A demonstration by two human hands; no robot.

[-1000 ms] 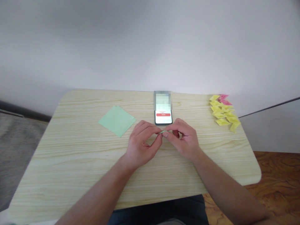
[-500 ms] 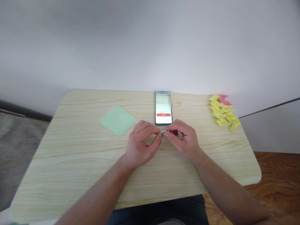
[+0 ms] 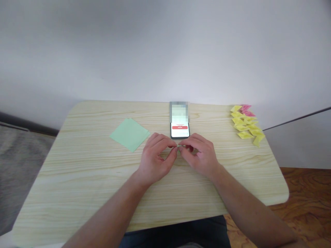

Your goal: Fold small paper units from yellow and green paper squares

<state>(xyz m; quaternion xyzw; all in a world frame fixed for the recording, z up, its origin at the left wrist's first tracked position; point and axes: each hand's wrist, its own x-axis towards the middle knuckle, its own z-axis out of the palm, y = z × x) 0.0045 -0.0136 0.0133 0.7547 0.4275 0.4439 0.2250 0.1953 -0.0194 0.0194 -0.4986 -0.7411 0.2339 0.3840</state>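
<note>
Green paper bit [image 3: 178, 147], one, pinched by left fingers [image 3: 165, 143] and right fingers [image 3: 192, 142], one phone [image 3: 180, 119] beyond

We note a lit smartphone [image 3: 180, 132] lying on the wood-grain table [image 3: 85, 175], near its far edge; we record a white wall [image 3: 165, 51] behind, brown wood-patterned flooring [image 3: 310, 196] right.

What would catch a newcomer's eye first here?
Probably the bright yellow and pink folded paper pieces, clustered at the far right of the pale wood-grain table. Next, the black rectangular smartphone, its screen lit, near the far edge's middle. Nearer, the bare left hand and right hand hold a tiny green paper piece at their fingertips.
</note>
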